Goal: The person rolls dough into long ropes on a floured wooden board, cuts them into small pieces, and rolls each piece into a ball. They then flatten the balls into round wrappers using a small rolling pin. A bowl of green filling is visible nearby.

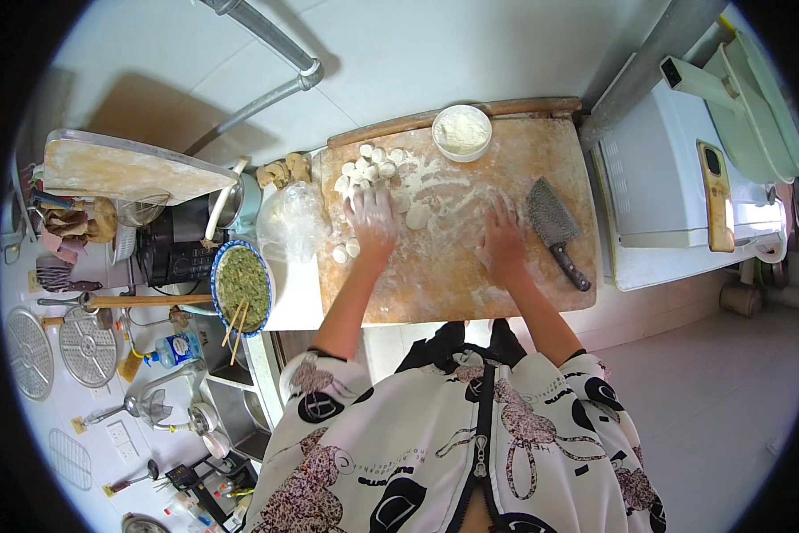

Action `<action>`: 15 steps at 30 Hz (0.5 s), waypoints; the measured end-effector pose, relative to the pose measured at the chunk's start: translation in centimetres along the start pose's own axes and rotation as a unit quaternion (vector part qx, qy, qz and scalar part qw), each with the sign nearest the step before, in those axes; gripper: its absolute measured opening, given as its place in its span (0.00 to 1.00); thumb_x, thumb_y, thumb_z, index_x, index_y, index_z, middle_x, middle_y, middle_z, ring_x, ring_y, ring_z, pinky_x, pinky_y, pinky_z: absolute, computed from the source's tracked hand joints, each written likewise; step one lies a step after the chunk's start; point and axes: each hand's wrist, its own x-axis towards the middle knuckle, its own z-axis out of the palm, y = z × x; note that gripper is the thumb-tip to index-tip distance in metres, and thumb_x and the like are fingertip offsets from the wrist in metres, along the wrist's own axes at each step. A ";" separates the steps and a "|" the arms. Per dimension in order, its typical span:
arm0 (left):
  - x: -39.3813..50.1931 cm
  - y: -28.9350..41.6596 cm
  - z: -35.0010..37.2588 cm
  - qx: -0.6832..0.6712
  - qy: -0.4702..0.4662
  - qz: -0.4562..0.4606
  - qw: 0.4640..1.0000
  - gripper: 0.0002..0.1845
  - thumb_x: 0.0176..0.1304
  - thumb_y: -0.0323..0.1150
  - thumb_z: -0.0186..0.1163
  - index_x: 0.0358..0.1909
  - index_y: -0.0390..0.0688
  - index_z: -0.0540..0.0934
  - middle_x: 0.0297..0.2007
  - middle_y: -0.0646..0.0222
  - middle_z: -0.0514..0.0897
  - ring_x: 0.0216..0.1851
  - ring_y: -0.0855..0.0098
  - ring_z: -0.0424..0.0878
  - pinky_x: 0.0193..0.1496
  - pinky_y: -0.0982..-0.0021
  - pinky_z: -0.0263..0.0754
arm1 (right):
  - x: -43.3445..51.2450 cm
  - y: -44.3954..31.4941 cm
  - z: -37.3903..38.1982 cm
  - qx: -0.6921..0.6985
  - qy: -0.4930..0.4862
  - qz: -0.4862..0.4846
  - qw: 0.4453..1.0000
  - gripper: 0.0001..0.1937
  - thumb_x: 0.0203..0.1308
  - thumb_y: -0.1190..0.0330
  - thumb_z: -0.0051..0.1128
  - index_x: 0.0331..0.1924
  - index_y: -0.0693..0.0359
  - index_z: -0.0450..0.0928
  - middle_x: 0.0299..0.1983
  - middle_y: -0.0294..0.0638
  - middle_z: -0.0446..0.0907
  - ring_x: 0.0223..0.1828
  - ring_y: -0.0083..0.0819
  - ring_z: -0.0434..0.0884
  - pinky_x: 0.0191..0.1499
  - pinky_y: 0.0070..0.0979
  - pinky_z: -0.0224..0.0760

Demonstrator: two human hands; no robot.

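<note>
Palm down on the floured wooden board [439, 286], my left hand [373, 216] rests just below a cluster of small dough pieces [366, 166]. Its fingertips are dusted with flour, and its palm side is hidden. Two flattened dough pieces [417, 216] lie to its right. Two more small pieces [340, 253] sit at its lower left. My right hand [502, 233] is on the board too, over scattered flour; whether anything is under it cannot be told. A cleaver [554, 216] lies to its right. A white bowl of flour [462, 133] stands at the board's back edge.
An oval blue-rimmed dish of green filling [242, 286] with chopsticks [237, 330] stands left of the board, near a clear plastic bag [291, 221] and ginger [285, 170]. A rolling pin [532, 106] lies along the back edge. A white appliance [666, 173] stands at right.
</note>
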 end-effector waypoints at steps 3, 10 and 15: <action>-5.7 3.6 -2.3 -0.004 -0.115 -0.020 0.993 0.18 0.60 0.44 0.63 0.48 0.45 0.80 0.45 0.58 0.80 0.54 0.55 0.74 0.62 0.45 0.59 | -0.3 0.0 0.5 -0.016 0.005 -0.003 1.000 0.33 0.46 0.70 0.62 0.62 0.62 0.69 0.70 0.53 0.63 0.70 0.57 0.62 0.71 0.54 0.53; -7.4 7.0 -3.1 -0.109 -0.137 -0.019 0.984 0.34 0.62 0.52 0.59 0.67 0.47 0.70 0.70 0.46 0.60 0.73 0.45 0.52 0.71 0.31 0.36 | 0.0 0.0 0.9 -0.020 -0.029 0.011 0.999 0.32 0.47 0.69 0.62 0.61 0.63 0.71 0.71 0.53 0.62 0.71 0.58 0.59 0.72 0.55 0.50; -6.5 7.6 -1.6 -0.093 -0.184 -0.008 0.978 0.41 0.62 0.52 0.59 0.75 0.53 0.60 0.76 0.44 0.46 0.77 0.39 0.36 0.67 0.22 0.27 | -0.1 0.7 1.7 -0.013 -0.014 -0.006 1.000 0.33 0.47 0.69 0.62 0.63 0.63 0.70 0.71 0.54 0.61 0.72 0.58 0.58 0.73 0.55 0.49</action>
